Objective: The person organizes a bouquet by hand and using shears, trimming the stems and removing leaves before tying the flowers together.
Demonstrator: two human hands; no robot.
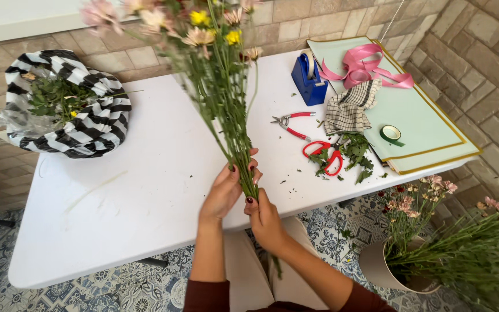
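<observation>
A bunch of flowers (220, 86) with pink and yellow heads and long green stems stands upright over the white table (145, 190). My left hand (226, 188) is wrapped around the stems low down. My right hand (264, 216) grips the stems just below it, near the table's front edge. Both hands hold the same bunch.
A black-and-white striped bag (67, 104) with green cuttings sits at the back left. Red pruners (293, 122), red scissors (324, 153), loose leaves, a checked cloth (350, 107), a blue tape dispenser (309, 78), pink ribbon (365, 66), green tape (390, 134) and wrapping sheets (428, 121) lie right. A pot of flowers (405, 254) stands on the floor.
</observation>
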